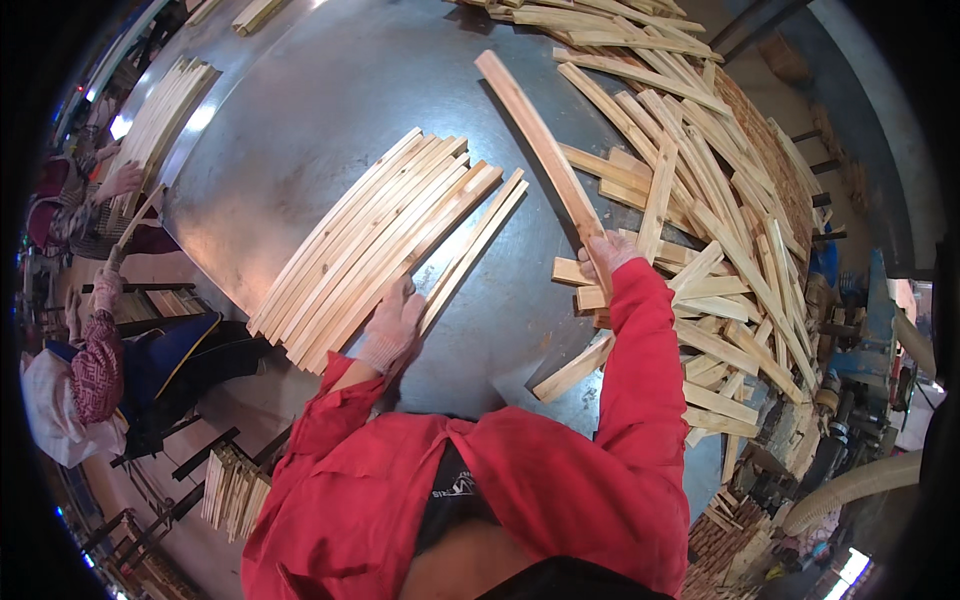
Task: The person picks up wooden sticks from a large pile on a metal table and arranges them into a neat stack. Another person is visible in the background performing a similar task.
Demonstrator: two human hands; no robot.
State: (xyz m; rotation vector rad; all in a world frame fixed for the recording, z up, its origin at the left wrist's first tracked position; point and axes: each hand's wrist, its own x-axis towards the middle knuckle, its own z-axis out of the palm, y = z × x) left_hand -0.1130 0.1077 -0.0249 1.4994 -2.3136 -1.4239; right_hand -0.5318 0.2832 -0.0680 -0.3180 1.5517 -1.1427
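Note:
My right hand, in a knit glove, grips the near end of a reddish wooden strip. Its far end points up and left over the metal tabletop. Left of centre, light wooden strips lie side by side in a slanting row. My left hand, also gloved, lies at the near right edge of this row with thumb and fingers apart. Just right of it, a pair of narrow wooden strips lies with a gap from the row. The undersides of the left fingers are hidden.
A jumbled heap of wooden strips covers the table's right side. Across the left edge, a co-worker's gloved hand touches another row of strips. Another person stands at lower left. A ribbed hose curves at lower right.

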